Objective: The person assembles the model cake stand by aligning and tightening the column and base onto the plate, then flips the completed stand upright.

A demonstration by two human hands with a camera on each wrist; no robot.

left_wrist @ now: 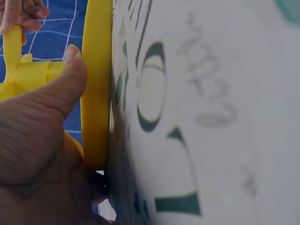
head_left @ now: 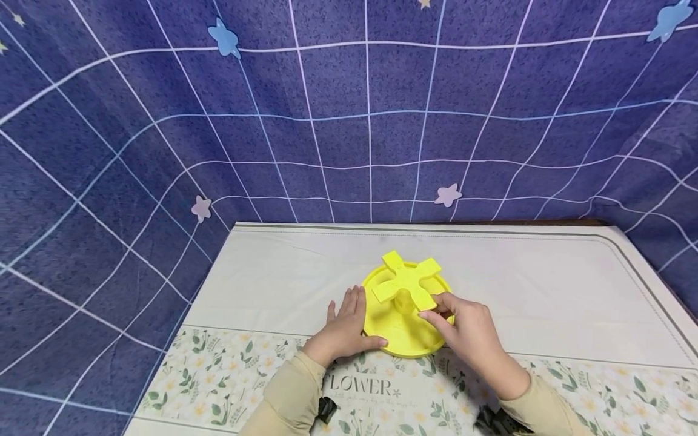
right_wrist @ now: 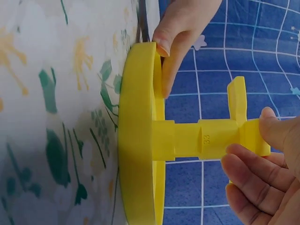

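A round yellow base with a raised rim lies flat on the table. Above it stands an upright post, which bears a four-armed yellow cross at its top. My right hand pinches the near right arm of the cross between thumb and fingers. At the left edge of the base rests my left hand, its fingers stretched along the side and its thumb over the rim. In the right wrist view, the number 33 shows on the post. The left fingers' undersides are hidden.
Beneath the base is a white cloth with a floral band and the word FLOWER along its near side. A blue curtain with a line grid and stars hangs behind and at both sides. Black straps circle the wrists.
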